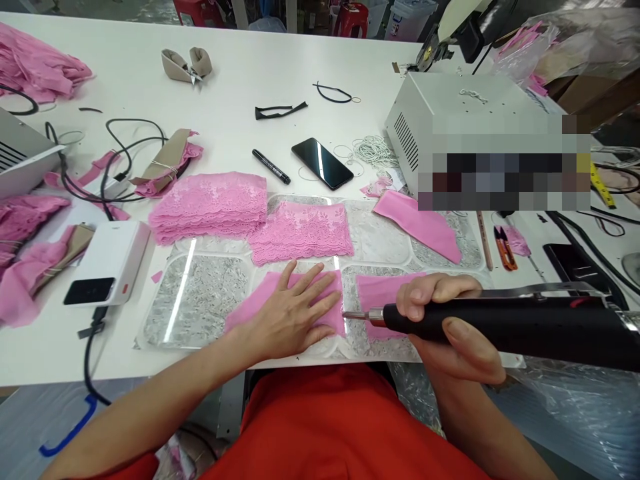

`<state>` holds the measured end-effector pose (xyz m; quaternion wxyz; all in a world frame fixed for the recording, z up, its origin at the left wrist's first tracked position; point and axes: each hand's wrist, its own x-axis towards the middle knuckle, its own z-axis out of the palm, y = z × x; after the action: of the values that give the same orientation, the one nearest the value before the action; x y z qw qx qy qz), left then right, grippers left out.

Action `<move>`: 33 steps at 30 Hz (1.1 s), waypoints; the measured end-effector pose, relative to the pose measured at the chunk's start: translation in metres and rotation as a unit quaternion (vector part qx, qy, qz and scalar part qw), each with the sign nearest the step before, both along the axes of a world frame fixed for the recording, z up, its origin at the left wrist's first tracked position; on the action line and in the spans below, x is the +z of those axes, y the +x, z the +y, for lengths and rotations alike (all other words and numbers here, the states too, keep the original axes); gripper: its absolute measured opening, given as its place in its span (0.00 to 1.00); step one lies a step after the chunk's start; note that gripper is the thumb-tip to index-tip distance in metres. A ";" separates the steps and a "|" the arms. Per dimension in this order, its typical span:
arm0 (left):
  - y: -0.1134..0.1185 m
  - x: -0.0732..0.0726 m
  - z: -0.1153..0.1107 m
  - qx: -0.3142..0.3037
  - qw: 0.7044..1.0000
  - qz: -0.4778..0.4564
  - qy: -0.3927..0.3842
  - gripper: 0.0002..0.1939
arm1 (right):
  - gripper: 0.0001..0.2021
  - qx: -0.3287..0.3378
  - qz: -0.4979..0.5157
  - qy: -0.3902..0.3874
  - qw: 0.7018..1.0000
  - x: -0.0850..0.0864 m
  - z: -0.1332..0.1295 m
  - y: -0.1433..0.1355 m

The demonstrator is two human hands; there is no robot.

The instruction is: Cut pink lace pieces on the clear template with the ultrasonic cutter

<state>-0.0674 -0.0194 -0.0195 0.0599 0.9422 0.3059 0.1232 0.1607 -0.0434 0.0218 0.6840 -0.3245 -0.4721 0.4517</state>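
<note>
From my end, furthest left of the fingers I see a white power pack with a dark display and a cable plugged into its near end. Nearer, up and left of the left fingertips, sits a stack of pink lace, its scalloped edge facing me.

The left hand lies flat, fingers fanned, on a pink fabric piece that shows around and between them, on a grey patterned mat. I judge the cloth light, limp and quick to slide or wrinkle, so a broad flat press suits it better than a pinch; to lift it, I'd take a free corner. Just beyond those fingertips is a smaller lace stack.

To the right of the left thumb, the metal tip of a black tool meets the cloth's edge in view; whether it touches I cannot tell. A second pink piece lies partly beneath it. The right hand is wrapped round the barrel, thumb along its near side. The tool looks rigid and fairly bulky, best gripped there, behind the metal.

Containers: far beyond the right fingers, a clear lidded box, contents unclear; beyond and right, a clear plastic bag with pink strips inside.
</note>
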 end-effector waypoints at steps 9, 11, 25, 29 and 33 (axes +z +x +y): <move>0.000 -0.001 -0.001 0.000 1.000 0.012 0.000 0.26 | 0.06 0.018 -0.009 -0.001 1.000 0.002 0.000 -0.001; 0.000 0.000 -0.001 -0.004 1.000 0.019 0.000 0.27 | 0.07 0.016 -0.007 -0.004 1.000 0.003 -0.001 0.001; -0.081 0.009 -0.018 0.088 0.995 -0.018 0.048 0.18 | 0.06 -0.083 0.021 0.056 0.995 0.003 0.041 -0.044; -0.094 -0.002 -0.025 0.098 0.993 -0.039 0.046 0.18 | 0.06 -0.081 0.011 0.060 0.995 -0.002 0.045 -0.053; -0.096 -0.004 -0.025 0.086 0.994 -0.053 0.035 0.18 | 0.06 -0.080 0.003 0.058 0.995 -0.003 0.048 -0.056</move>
<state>-0.1639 -0.0449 -0.0235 0.0320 0.9059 0.3782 0.1880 0.1043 0.0042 0.0185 0.7371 -0.3196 -0.4680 0.3680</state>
